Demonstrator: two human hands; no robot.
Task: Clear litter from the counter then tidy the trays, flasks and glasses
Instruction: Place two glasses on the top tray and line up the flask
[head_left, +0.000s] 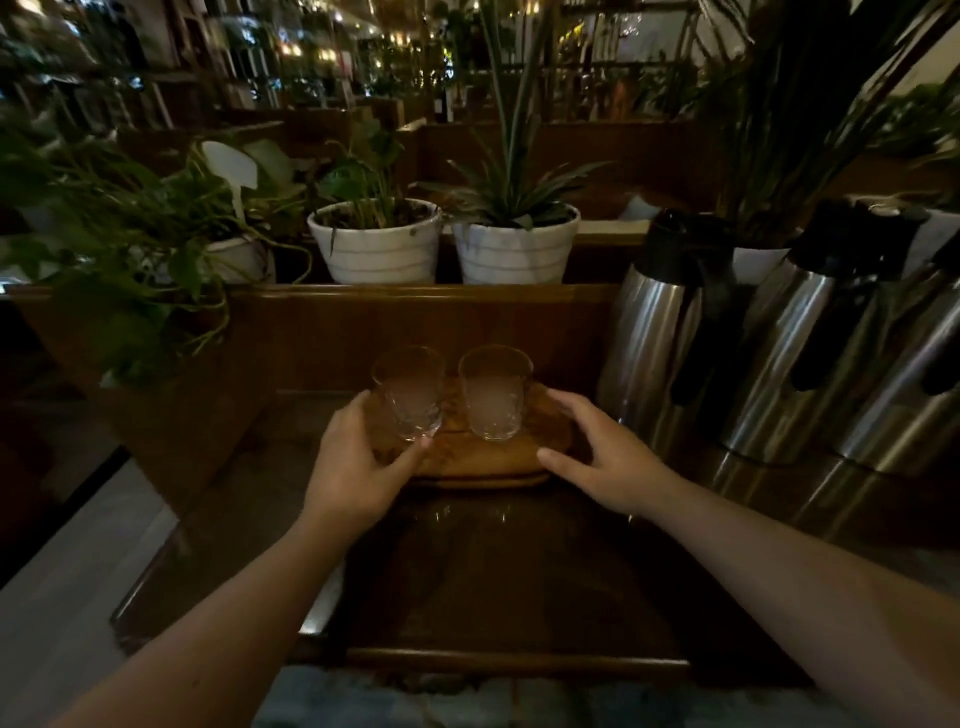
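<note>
Two clear, patterned drinking glasses stand upright side by side on a small round wooden tray at the back of the dark glossy counter. The left hand grips the tray's left edge, its thumb touching the base of the left glass. The right hand rests spread at the tray's right edge, fingers loose. Three steel vacuum flasks stand just right of the tray.
</note>
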